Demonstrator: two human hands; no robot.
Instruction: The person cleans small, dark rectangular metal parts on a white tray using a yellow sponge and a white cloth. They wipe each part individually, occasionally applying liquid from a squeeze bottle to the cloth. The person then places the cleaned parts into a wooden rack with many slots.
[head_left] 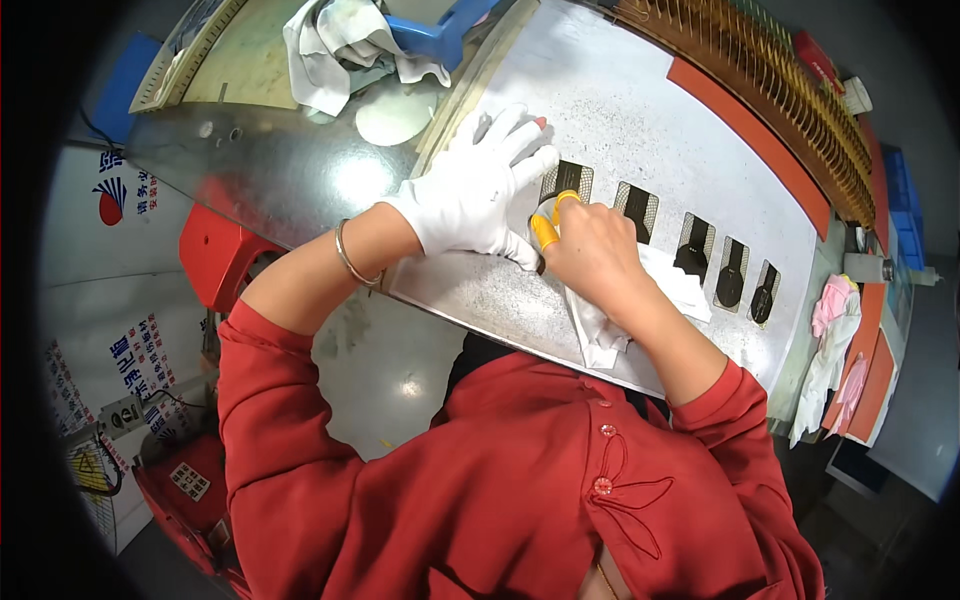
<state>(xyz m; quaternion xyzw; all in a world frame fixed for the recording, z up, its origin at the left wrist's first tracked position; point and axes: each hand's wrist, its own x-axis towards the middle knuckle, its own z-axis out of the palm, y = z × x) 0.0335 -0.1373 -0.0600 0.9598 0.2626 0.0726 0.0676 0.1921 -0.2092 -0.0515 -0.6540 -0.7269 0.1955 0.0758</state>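
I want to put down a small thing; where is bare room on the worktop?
One free patch is the speckled white sheet between the gloved left hand, the orange strip and the row of dark pieces. Another is the shiny grey surface, left of that hand, below the pale disc. Crowded: around the right hand and white cloth.

the left hand (468,196) lies splayed, the right hand (597,252) curls inward.
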